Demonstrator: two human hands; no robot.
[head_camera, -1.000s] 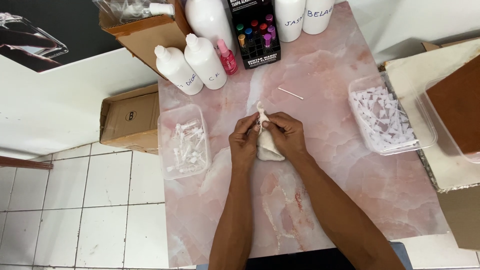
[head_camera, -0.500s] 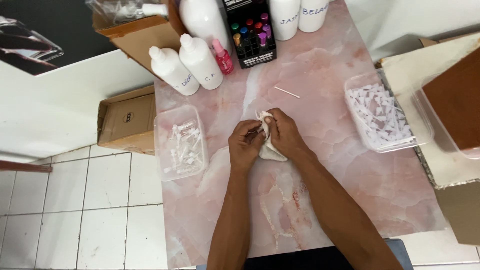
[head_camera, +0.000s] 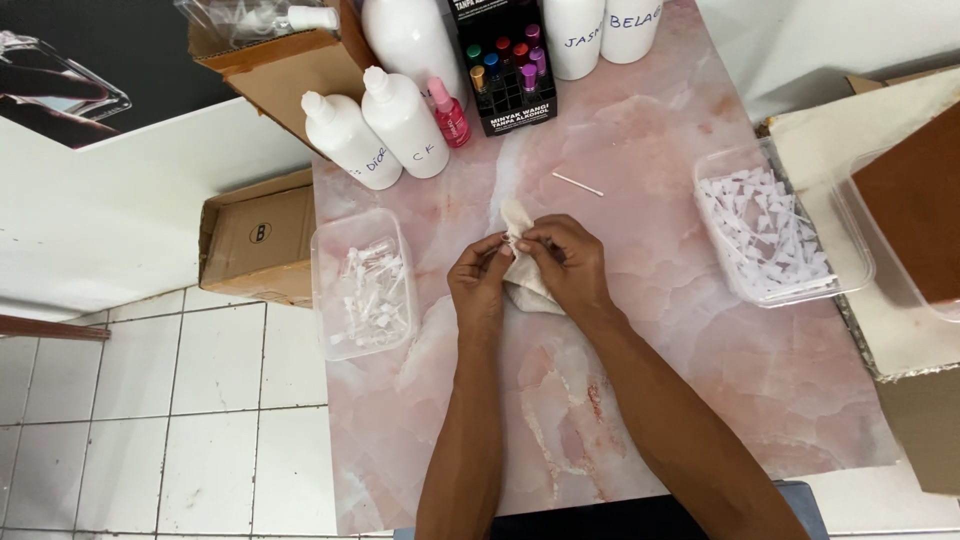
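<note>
My left hand (head_camera: 480, 285) and my right hand (head_camera: 566, 262) meet over the middle of a pink marble table (head_camera: 650, 400). Both pinch a small beige cloth (head_camera: 521, 270) between their fingertips. The cloth's top corner sticks up above the fingers and its lower part rests on the table between the hands. Whatever may be wrapped inside the cloth is hidden.
A clear tub of small clear vials (head_camera: 365, 285) stands left of the hands. A clear tub of white plastic parts (head_camera: 775, 230) stands at the right. A thin white stick (head_camera: 578, 183) lies behind the hands. White bottles (head_camera: 375, 135), a pink bottle (head_camera: 450, 112) and a black display box (head_camera: 505, 65) line the far edge.
The hands and cloth stay in the same place on the table; the fingers have shifted slightly on the cloth. The camera view has moved a little.
</note>
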